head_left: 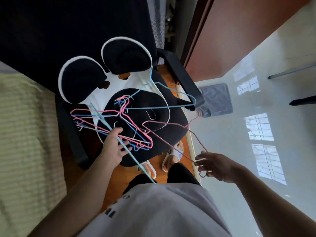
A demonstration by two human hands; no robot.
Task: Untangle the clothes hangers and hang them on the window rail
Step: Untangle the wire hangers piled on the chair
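Item 1. Right hand (pixel 216 165), at 4 o'clock: arm reached forward from the lower right, fingers curled round the dusty-pink wire hanger (pixel 174 132) near its hook end, the hook showing just below the fingers. That hanger ran up and to the left from the hand towards the chair, where one end met the pile.

Item 2. Left hand (pixel 116 146), just left of centre: forearm reached in from 7 o'clock, palm turned up, fingers spread and only loosely bent, resting against the near edge of the tangle. A pale teal hanger (pixel 135 162) crossed the palm as a long straight wire slanting down towards the white shirt (pixel 153 211); whether the fingers closed on it could not be told.

Item 3. Feet in two white slippers (pixel 169 158), at 6 o'clock of the chair, on an orange wood floor (pixel 119 175).

Item 4. Tangle of hangers (pixel 118 122), on the seat of the black armchair (pixel 171 134): bright pink, blue and white wires interlocked; exact count not readable. One light-blue hanger (pixel 172 93) stood out at 1 o'clock of the pile, against the chair arm.

Item 5. One black-and-white cushion (pixel 119 79) with two round ears, at 12 o'clock, under the pile.

Item 6. Glossy white floor (pixel 239 142), 3 o'clock, reflecting window panes.
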